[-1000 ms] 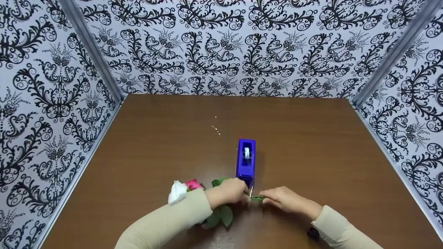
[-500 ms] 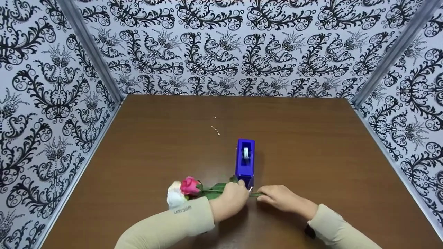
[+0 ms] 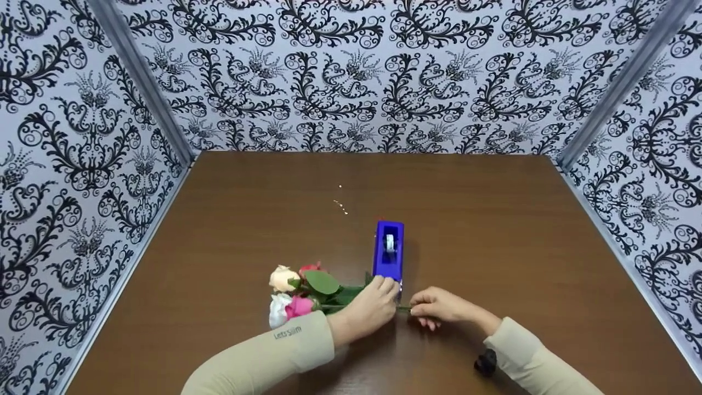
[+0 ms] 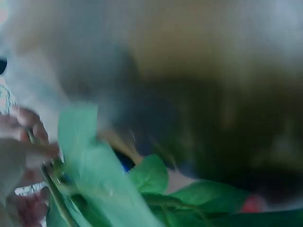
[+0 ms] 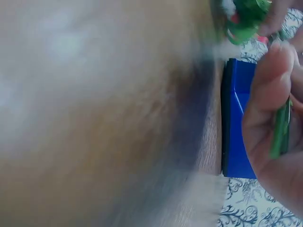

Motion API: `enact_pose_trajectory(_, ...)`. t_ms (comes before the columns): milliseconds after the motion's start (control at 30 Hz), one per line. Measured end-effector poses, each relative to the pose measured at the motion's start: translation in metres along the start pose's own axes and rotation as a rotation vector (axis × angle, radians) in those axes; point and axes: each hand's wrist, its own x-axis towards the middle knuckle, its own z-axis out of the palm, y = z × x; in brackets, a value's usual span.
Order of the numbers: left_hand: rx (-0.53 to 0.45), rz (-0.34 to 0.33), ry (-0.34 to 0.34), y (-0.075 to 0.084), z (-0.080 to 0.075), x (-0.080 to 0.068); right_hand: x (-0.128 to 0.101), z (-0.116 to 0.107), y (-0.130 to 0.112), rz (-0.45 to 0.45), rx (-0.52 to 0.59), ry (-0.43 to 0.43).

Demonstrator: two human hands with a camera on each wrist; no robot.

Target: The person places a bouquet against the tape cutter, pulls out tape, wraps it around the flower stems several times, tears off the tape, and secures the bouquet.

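Flowers [image 3: 299, 291] rolling, more blooms showing | left hand [image 3: 372, 307] gripping stems, right hand [image 3: 439, 307] pinching stem ends [image 3: 403, 308]; stems lying left-right near tape dispenser [image 3: 389, 255]

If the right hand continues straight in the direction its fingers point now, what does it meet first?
The right hand, gripping the green stems, points left toward the left hand. It would most likely meet that hand first, just past the short gap of stem. The blue tape dispenser seems to lie farther back, though depth is unclear.

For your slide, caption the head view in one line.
Both hands, left hand and right hand, hold artificial roses' stems beside a blue tape dispenser.
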Motion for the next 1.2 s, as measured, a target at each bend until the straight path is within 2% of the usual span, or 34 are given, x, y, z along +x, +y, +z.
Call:
enact_pose_trajectory(100,-0.117,0.011,-0.063,-0.009,-0.001,0.004,-0.003,0.005,0.0,-0.037,-0.084,0.101)
enact_pose_trajectory(233,-0.428,-0.098,-0.301,-0.02,-0.005,0.011,-0.006,0.012,0.0,-0.116,-0.233,0.223)
enact_pose_trajectory(300,-0.602,-0.167,-0.432,-0.026,-0.007,0.016,-0.006,0.014,0.0,-0.197,-0.328,0.28)
enact_pose_trajectory(367,-0.765,-0.219,-0.52,-0.032,-0.006,0.02,-0.005,0.016,0.002,-0.316,-0.461,0.344)
enact_pose_trajectory(433,-0.92,-0.247,-0.59,-0.036,-0.005,0.024,-0.004,0.017,0.003,-0.441,-0.597,0.415)
enact_pose_trajectory(500,-1.04,-0.27,-0.632,-0.04,-0.003,0.026,-0.003,0.017,0.005,-0.546,-0.716,0.482)
enact_pose_trajectory(567,-1.127,-0.292,-0.662,-0.042,-0.001,0.028,-0.002,0.016,0.005,-0.611,-0.801,0.531)
enact_pose_trajectory(633,-1.172,-0.311,-0.681,-0.042,0.0,0.029,-0.002,0.016,0.005,-0.635,-0.839,0.547)
enact_pose_trajectory(700,-1.166,-0.323,-0.682,-0.042,0.0,0.03,-0.002,0.016,0.005,-0.624,-0.86,0.544)
enact_pose_trajectory(767,-1.125,-0.337,-0.678,-0.04,-0.002,0.029,-0.002,0.017,0.005,-0.569,-0.855,0.517)
enact_pose_trajectory(833,-1.029,-0.335,-0.644,-0.037,-0.004,0.028,-0.001,0.017,0.004,-0.48,-0.829,0.471)
enact_pose_trajectory(933,-0.808,-0.315,-0.547,-0.03,-0.01,0.026,0.0,0.017,0.0,-0.331,-0.758,0.375)
enact_pose_trajectory(1000,-0.638,-0.286,-0.493,-0.026,-0.015,0.025,0.001,0.015,-0.003,-0.258,-0.679,0.305)
enact_pose_trajectory(1067,-0.51,-0.268,-0.459,-0.022,-0.02,0.026,0.003,0.013,-0.005,-0.19,-0.58,0.237)
enact_pose_trajectory(1133,-0.407,-0.25,-0.445,-0.017,-0.024,0.027,0.005,0.011,-0.004,-0.129,-0.459,0.184)
enact_pose_trajectory(1200,-0.333,-0.235,-0.435,-0.012,-0.027,0.027,0.005,0.011,-0.015,-0.071,-0.345,0.144)
